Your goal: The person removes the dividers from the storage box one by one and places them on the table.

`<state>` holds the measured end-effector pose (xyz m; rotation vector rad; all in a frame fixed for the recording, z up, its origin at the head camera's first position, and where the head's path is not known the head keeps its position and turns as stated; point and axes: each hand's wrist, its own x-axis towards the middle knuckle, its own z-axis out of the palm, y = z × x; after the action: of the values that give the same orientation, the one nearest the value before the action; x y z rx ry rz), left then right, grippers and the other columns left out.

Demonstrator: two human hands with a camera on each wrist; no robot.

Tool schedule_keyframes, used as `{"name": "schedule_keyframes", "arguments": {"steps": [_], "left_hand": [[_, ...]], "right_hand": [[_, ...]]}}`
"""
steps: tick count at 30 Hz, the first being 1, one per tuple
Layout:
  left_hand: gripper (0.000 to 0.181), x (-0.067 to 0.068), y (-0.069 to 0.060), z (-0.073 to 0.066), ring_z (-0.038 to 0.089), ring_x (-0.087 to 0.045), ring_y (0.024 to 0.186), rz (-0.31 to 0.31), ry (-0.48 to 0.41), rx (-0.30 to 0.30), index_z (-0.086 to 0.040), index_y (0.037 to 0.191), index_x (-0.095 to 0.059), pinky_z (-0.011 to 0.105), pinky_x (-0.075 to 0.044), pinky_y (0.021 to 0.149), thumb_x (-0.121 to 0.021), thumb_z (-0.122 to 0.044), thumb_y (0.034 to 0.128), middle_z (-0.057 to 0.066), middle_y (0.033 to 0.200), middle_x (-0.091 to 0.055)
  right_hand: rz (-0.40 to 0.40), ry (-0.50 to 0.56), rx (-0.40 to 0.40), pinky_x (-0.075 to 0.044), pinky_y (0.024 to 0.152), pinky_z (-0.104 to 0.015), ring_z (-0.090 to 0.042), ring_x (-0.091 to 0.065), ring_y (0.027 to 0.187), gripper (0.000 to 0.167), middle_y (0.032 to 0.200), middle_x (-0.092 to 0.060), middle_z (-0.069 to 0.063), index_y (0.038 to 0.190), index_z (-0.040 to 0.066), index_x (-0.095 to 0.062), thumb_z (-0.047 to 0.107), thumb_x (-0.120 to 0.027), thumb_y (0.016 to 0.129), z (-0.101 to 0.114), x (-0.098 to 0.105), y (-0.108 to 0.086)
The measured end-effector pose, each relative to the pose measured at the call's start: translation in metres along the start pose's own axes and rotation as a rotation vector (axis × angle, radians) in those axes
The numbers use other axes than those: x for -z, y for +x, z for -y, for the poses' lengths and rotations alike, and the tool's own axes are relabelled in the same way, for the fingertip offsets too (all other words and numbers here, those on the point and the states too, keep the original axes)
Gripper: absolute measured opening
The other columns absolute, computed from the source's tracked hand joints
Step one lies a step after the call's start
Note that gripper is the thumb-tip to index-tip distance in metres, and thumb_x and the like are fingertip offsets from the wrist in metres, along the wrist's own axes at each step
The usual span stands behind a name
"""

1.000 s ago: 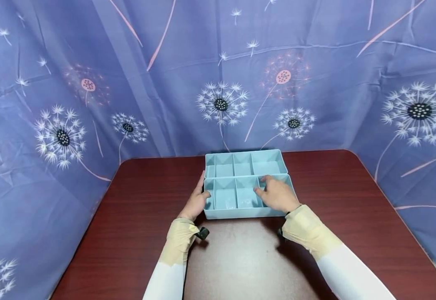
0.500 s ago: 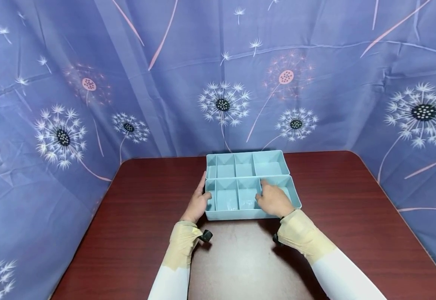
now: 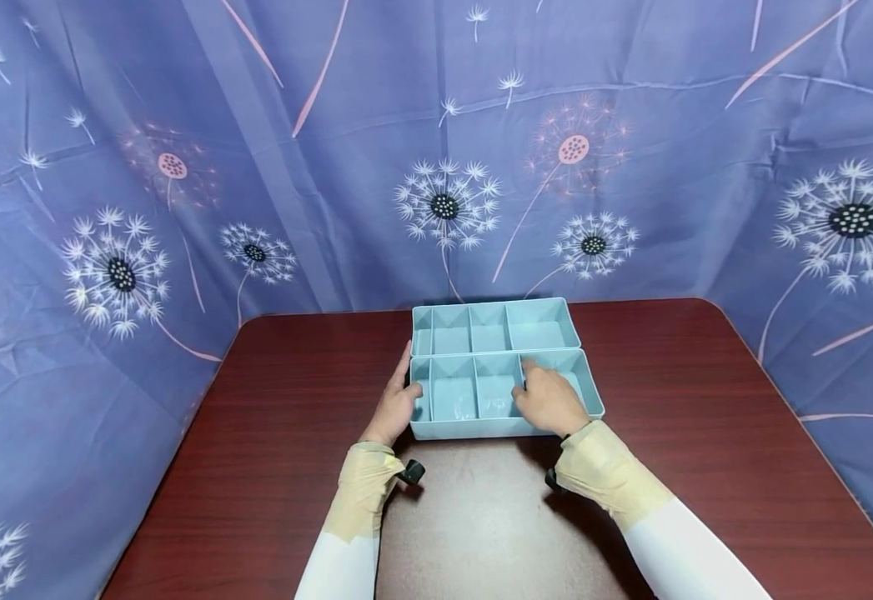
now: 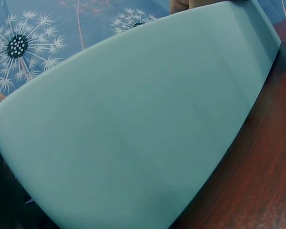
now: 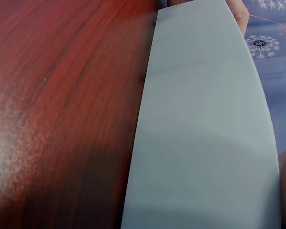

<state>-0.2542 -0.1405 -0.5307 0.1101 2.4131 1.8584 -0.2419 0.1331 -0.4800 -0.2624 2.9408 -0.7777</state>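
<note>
A light-blue divided box (image 3: 474, 429) lies near the middle of the table, and a second divided tray (image 3: 537, 325) sits against its far side. My left hand (image 3: 393, 407) grips the front box's left end, with its thumb over the rim and its fingers along the outer wall. My right hand (image 3: 552, 402) reaches into the front box from the right. Thumb and index finger stand on either side of the rightmost divider (image 3: 521, 363) and appear to pinch it; the fingertips are partly hidden. Both wrist views are mostly filled by the box's front wall (image 4: 133, 109).
The dark red wooden table (image 3: 308, 400) surrounds the box and trays. A purple-blue curtain (image 3: 361, 192) with dandelion prints hangs behind the table and along its sides. Each wrist carries a small black camera mount (image 3: 411, 472).
My right hand has shifted slightly left and lowered, with the index finger now down beside the divider. My left hand keeps its grip. The view has shifted a little.
</note>
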Motion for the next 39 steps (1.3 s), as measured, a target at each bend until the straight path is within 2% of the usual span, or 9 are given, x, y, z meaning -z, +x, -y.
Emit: {"name": "schedule_keyframes", "arguments": {"steps": [3,8,15,17,19,22,27,34,39], "left_hand": [[0.089,0.0,-0.001,-0.001,0.022,-0.025,0.149,-0.003,0.001,-0.001,-0.047,0.164,-0.013,0.047,-0.025,0.114,-0.044,-0.005,0.0916,-0.004,0.175,-0.012],[0.089,0.0,-0.001,-0.003,0.02,-0.015,0.157,-0.003,0.002,-0.009,-0.044,0.165,-0.013,0.049,-0.02,0.123,-0.044,-0.005,0.0915,-0.004,0.175,-0.012],[0.089,0.0,0.0,-0.003,0.02,-0.014,0.157,-0.002,0.002,-0.008,-0.043,0.166,-0.013,0.049,-0.02,0.121,-0.044,-0.005,0.0914,-0.003,0.175,-0.012],[0.089,0.0,-0.001,-0.003,0.019,-0.016,0.155,-0.001,0.0,-0.005,-0.044,0.165,-0.013,0.048,-0.022,0.119,-0.044,-0.005,0.0917,-0.004,0.175,-0.012],[0.089,0.001,-0.001,-0.003,0.019,-0.017,0.155,-0.002,-0.001,-0.004,-0.044,0.165,-0.013,0.047,-0.022,0.119,-0.044,-0.005,0.0917,-0.005,0.175,-0.012],[0.088,0.001,-0.001,-0.002,0.02,-0.021,0.152,0.001,-0.001,-0.002,-0.044,0.165,-0.013,0.048,-0.024,0.116,-0.044,-0.006,0.092,-0.004,0.175,-0.012],[0.088,0.0,0.0,0.0,0.025,-0.027,0.146,0.004,-0.005,0.004,-0.046,0.164,-0.013,0.048,-0.026,0.112,-0.044,-0.007,0.0929,-0.005,0.175,-0.011],[0.087,0.0,0.0,0.001,0.026,-0.03,0.143,0.008,-0.001,0.007,-0.048,0.164,-0.013,0.047,-0.028,0.11,-0.044,-0.008,0.0938,-0.005,0.175,-0.011],[0.087,0.0,0.001,0.0,0.021,-0.022,0.152,0.003,0.005,-0.001,-0.046,0.165,-0.013,0.047,-0.026,0.112,-0.044,-0.007,0.0931,-0.005,0.175,-0.011]], "right_hand": [[0.0,0.005,-0.004,-0.05,0.069,-0.045,-0.024,-0.058,0.072,0.053,0.08,-0.066,-0.014,0.144,-0.011,-0.05,0.017,-0.054,0.098,0.0,-0.001,0.0],[-0.002,0.016,-0.005,-0.049,0.069,-0.044,-0.024,-0.057,0.072,0.053,0.079,-0.065,-0.013,0.145,-0.01,-0.049,0.017,-0.053,0.099,-0.001,-0.001,-0.001],[-0.077,0.08,0.001,-0.053,0.087,-0.054,-0.034,-0.067,0.097,0.055,0.121,-0.07,-0.028,0.147,-0.01,-0.049,0.017,-0.054,0.1,-0.001,0.001,-0.003],[-0.081,0.097,-0.002,-0.054,0.086,-0.052,-0.033,-0.067,0.095,0.056,0.121,-0.071,-0.027,0.147,-0.011,-0.049,0.017,-0.054,0.1,0.0,0.003,-0.004],[-0.079,0.112,-0.008,-0.053,0.079,-0.046,-0.028,-0.065,0.084,0.056,0.116,-0.072,-0.025,0.148,-0.011,-0.047,0.017,-0.054,0.1,0.002,0.006,-0.005],[-0.064,0.138,-0.021,-0.048,0.064,-0.038,-0.021,-0.056,0.064,0.057,0.095,-0.073,-0.019,0.15,-0.012,-0.045,0.018,-0.054,0.101,0.005,0.011,-0.005],[-0.047,0.161,-0.031,-0.038,0.05,-0.031,-0.014,-0.043,0.049,0.058,0.065,-0.057,-0.005,0.149,-0.012,-0.045,0.018,-0.054,0.101,0.009,0.018,-0.006],[-0.067,0.178,-0.005,-0.036,0.047,-0.03,-0.012,-0.037,0.044,0.055,0.054,-0.046,0.003,0.146,-0.012,-0.05,0.016,-0.056,0.099,0.011,0.03,-0.007],[-0.108,0.159,0.005,-0.038,0.051,-0.031,-0.012,-0.039,0.044,0.05,0.053,-0.046,0.003,0.139,-0.01,-0.058,0.017,-0.06,0.097,0.011,0.039,-0.008]]}}
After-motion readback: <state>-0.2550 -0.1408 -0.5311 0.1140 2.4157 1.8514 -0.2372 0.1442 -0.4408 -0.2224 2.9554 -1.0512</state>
